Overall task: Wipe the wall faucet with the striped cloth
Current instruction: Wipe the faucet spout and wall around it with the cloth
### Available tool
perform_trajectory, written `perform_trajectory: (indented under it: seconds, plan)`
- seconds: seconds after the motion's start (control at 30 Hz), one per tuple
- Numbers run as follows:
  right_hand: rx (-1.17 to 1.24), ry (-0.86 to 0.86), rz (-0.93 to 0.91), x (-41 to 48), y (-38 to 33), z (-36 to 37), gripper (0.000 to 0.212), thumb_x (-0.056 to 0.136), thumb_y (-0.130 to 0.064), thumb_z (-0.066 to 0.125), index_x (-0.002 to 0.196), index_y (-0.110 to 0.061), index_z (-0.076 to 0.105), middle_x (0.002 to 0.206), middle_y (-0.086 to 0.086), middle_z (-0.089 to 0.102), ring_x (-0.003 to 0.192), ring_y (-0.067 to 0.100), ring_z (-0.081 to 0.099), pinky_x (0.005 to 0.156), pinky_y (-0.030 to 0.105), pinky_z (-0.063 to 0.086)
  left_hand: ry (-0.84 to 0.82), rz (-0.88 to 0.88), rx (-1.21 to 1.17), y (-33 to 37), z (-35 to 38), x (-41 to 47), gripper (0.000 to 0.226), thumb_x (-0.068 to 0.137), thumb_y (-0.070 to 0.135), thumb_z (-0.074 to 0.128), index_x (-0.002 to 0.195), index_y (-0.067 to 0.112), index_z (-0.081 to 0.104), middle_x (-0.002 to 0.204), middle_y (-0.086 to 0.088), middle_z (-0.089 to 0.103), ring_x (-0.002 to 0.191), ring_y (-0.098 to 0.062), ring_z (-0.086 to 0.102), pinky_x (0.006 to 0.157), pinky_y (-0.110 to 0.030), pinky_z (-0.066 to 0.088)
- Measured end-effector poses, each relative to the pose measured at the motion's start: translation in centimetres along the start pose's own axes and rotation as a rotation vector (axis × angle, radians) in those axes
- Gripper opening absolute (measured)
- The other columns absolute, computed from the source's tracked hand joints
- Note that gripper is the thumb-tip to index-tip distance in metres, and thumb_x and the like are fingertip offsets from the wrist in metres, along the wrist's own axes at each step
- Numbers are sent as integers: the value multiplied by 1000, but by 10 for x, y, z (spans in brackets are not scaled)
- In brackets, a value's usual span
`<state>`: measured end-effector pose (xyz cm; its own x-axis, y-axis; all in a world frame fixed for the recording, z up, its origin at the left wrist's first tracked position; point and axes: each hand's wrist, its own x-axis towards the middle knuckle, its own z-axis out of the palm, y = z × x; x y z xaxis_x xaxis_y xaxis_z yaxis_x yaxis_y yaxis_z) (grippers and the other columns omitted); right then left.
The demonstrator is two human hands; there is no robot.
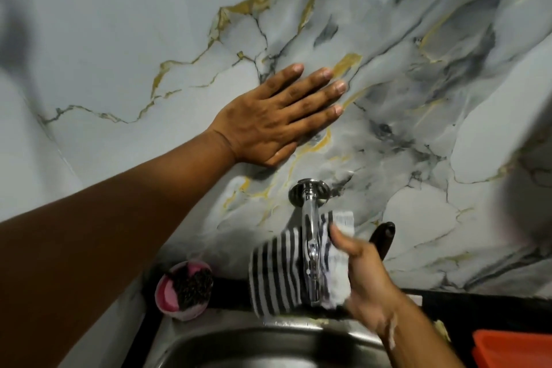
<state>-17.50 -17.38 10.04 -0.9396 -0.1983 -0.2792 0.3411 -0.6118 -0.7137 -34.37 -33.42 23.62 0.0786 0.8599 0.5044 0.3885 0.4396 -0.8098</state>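
A chrome wall faucet sticks out of the marble-patterned wall and points down over the sink. The black-and-white striped cloth is wrapped behind and under its spout. My right hand grips the cloth on the faucet's right side, thumb pressed near the spout. My left hand lies flat on the wall above and left of the faucet, fingers spread and holding nothing. The faucet's outlet end is hidden by the cloth.
A steel sink sits below the faucet. A pink bowl with a dark scrubber rests on the ledge at left. A dark handle leans on the wall right of the faucet. An orange container is at bottom right.
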Motion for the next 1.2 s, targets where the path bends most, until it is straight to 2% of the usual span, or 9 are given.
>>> perform_trajectory:
  seconds: [0.17,0.37,0.5,0.57,0.7,0.83,0.97,1.03,1.2]
  plan:
    - [104,14,36,8,2,4,48,92,-39,50,115,-2,71,114,22,74,108,36,69,104,50,48,1,0,0,2,-2,-1,64,100,34,35,160,10,33,165,-17,35,153,-38,32,126,-52,17]
    - [-811,363,-332,-43,51,10,56,73,-66,52,126,-45,58,121,-15,64,120,10,59,92,7,45,24,-2,-7,2,0,-1,65,99,33,41,160,10,34,165,-17,36,153,-38,31,127,-52,17]
    - [-1695,163,-682,-19,35,32,76,74,-32,56,147,-25,37,160,-3,31,152,17,10,124,32,20,9,3,2,1,-1,0,65,99,33,42,160,10,34,164,-17,36,153,-38,32,126,-52,18]
    - [-1903,118,-685,-4,-5,49,46,78,-29,61,122,-19,62,138,3,57,142,23,34,118,31,30,18,4,4,0,0,1,64,100,33,39,160,10,34,164,-18,36,152,-39,33,126,-52,17]
    - [-2113,-6,-673,-15,-8,52,29,71,-33,52,80,-14,71,100,10,69,108,27,53,101,37,43,9,2,13,1,0,-1,65,100,34,37,161,11,31,165,-18,34,153,-39,31,126,-53,17]
    - [-2352,-341,-673,-44,16,32,36,72,-39,48,79,-14,72,87,7,67,107,30,52,115,42,29,1,-6,9,1,-1,-1,65,100,33,40,160,11,32,165,-17,34,153,-38,31,126,-53,19]
    - [-2467,-113,-700,0,-36,69,34,73,-45,50,77,-18,71,79,6,70,88,29,56,94,43,42,6,5,37,-1,-2,-1,66,100,34,41,161,11,31,165,-18,35,153,-39,32,126,-53,18]
    - [-2470,-253,-673,0,-31,60,29,72,-42,50,73,-19,68,72,5,68,79,27,56,89,36,41,4,5,28,1,-2,-1,65,100,34,39,161,11,31,165,-18,34,153,-39,32,126,-53,18]
    - [-2596,-650,-800,-38,8,7,37,69,-41,49,86,-16,71,89,6,70,104,31,57,119,42,19,4,-7,24,1,-2,-1,63,103,34,36,161,11,31,165,-18,34,153,-39,32,125,-53,20]
